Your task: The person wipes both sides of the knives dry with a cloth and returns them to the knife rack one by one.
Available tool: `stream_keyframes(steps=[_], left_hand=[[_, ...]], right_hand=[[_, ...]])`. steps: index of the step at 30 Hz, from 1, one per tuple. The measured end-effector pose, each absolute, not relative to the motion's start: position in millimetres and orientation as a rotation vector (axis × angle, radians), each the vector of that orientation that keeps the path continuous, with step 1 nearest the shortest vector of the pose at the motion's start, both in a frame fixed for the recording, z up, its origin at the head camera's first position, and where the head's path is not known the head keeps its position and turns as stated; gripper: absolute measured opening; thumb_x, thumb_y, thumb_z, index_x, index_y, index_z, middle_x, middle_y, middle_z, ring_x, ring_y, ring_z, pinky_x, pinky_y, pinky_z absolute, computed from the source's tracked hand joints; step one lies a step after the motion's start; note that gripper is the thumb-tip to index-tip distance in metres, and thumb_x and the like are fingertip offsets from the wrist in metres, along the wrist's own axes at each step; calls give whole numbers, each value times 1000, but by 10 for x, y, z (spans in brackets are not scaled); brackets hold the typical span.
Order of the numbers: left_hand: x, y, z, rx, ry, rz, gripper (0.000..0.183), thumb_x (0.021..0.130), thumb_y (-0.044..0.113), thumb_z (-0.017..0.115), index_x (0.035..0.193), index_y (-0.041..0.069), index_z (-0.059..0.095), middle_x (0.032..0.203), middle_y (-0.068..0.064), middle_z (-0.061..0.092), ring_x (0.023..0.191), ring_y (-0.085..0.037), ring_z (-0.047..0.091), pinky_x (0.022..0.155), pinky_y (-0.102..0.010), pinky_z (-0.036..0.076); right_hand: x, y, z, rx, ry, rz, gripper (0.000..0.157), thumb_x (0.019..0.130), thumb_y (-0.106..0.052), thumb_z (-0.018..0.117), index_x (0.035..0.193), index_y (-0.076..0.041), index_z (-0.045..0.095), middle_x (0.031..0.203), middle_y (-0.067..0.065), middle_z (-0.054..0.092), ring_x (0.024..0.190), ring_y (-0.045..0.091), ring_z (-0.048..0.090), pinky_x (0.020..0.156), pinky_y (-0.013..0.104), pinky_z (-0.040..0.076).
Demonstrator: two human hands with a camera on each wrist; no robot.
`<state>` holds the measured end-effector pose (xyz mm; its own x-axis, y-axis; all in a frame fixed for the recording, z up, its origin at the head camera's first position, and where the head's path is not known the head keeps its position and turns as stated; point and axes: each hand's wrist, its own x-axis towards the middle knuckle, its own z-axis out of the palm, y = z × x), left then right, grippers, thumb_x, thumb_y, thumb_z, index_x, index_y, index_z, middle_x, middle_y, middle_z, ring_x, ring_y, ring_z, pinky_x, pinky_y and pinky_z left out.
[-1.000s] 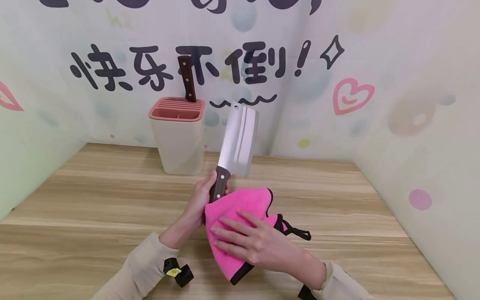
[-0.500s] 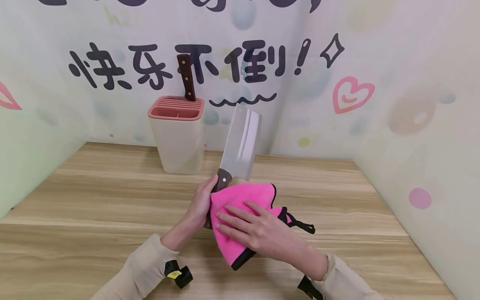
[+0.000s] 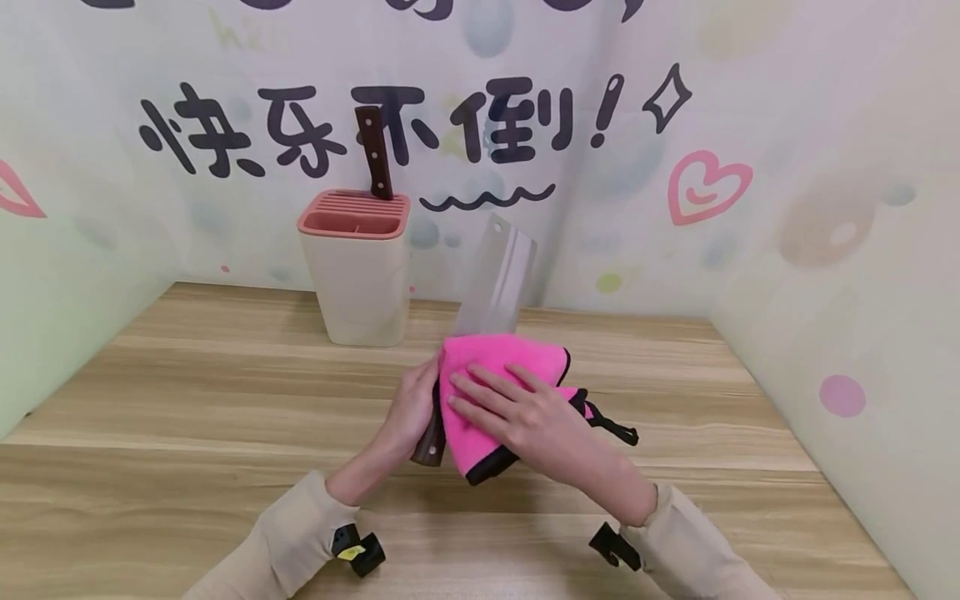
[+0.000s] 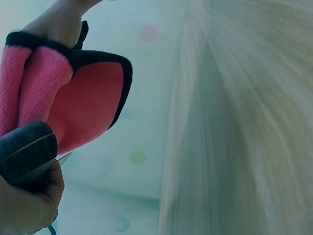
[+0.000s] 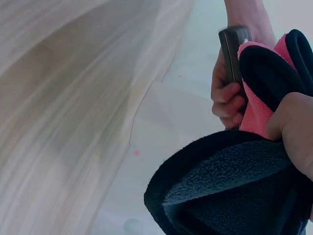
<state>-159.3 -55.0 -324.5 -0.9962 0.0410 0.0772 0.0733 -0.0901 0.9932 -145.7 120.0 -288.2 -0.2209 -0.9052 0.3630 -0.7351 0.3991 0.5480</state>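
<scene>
My left hand grips the dark riveted handle of a cleaver, whose broad steel blade points up and away, tilted a little right. Its fingers curl round the handle in the right wrist view. A bright pink cloth with black edging and a black loop covers the upper handle and the blade's lower end. My right hand holds this cloth, its fingers spread flat on top and its thumb on the folded underside. A dark grey side of the cloth shows in the right wrist view.
A white knife block with a salmon slotted top stands at the back left, one brown-handled knife upright in it. The wooden table meets a printed backdrop behind and at both sides.
My right hand and the cloth have moved up and right along the cleaver, from the handle onto the blade's base. The cleaver has shifted slightly right; the handle's lower end now shows.
</scene>
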Motion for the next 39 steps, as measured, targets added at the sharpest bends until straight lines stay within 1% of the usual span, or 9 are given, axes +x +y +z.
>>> stream_keyframes(steps=[5, 8, 13, 16, 19, 26, 31, 35, 39], left_hand=[[-1590, -548, -3263, -146, -2159, -2242, 43, 98, 23, 28, 96, -7, 59, 67, -3, 56, 57, -9, 52, 53, -22, 45], [-1582, -546, -3266, -145, -2192, -2208, 42, 98, 22, 29, 95, -6, 60, 67, -3, 55, 58, -9, 50, 52, -22, 43], [-1579, -536, -3267, -154, -2210, -2191, 41, 98, 22, 31, 97, -6, 61, 67, -3, 53, 58, -10, 48, 52, -22, 42], [-1578, -531, -3266, -153, -2219, -2179, 42, 98, 24, 31, 95, -6, 61, 65, -2, 52, 58, -10, 47, 52, -22, 42], [-1575, -530, -3265, -149, -2230, -2169, 43, 98, 25, 31, 92, -6, 61, 65, -2, 51, 58, -10, 47, 52, -22, 42], [-1568, -543, -3268, -118, -2269, -2131, 48, 98, 30, 30, 87, -4, 61, 66, -3, 55, 62, -11, 49, 57, -22, 42], [-1569, -559, -3261, -89, -2274, -2135, 47, 97, 32, 31, 93, -2, 63, 69, -4, 58, 64, -11, 52, 60, -24, 44], [-1577, -567, -3241, -46, -2247, -2161, 41, 97, 27, 33, 101, -1, 63, 72, -5, 58, 65, -10, 53, 62, -25, 45], [-1582, -571, -3219, -11, -2214, -2190, 39, 97, 25, 34, 101, -1, 62, 72, -3, 58, 65, -10, 53, 64, -25, 45]], right_hand=[[-1538, 1216, -2874, 1392, -2061, -229, 39, 84, -13, 46, 122, -12, 55, 129, 5, 49, 121, 20, 43, 99, 35, 36], [-1565, 1228, -2868, 1402, -2109, -141, 41, 82, -9, 53, 122, -9, 54, 129, 7, 49, 121, 21, 43, 100, 36, 35], [-1594, 1237, -2861, 1377, -2189, -65, 62, 68, -2, 71, 126, -7, 50, 131, 11, 46, 122, 21, 41, 99, 36, 35], [-1596, 1234, -2867, 1351, -2223, -52, 72, 62, -2, 75, 128, -7, 47, 132, 13, 45, 123, 21, 40, 99, 36, 35], [-1588, 1228, -2882, 1340, -2240, -39, 75, 60, -2, 77, 129, -7, 46, 132, 13, 44, 123, 21, 40, 99, 36, 35], [-1547, 1192, -2917, 1350, -2212, -26, 67, 67, -5, 74, 128, -8, 47, 132, 13, 45, 123, 22, 40, 98, 36, 36], [-1517, 1156, -2928, 1361, -2139, -64, 55, 72, -8, 71, 124, -9, 52, 130, 13, 47, 122, 23, 41, 98, 35, 36], [-1492, 1129, -2931, 1361, -2072, -119, 48, 75, -5, 66, 121, -11, 55, 128, 12, 49, 121, 23, 43, 98, 35, 36], [-1447, 1115, -2944, 1373, -2047, -142, 44, 78, -5, 61, 121, -12, 55, 128, 11, 49, 121, 23, 42, 98, 35, 37]])
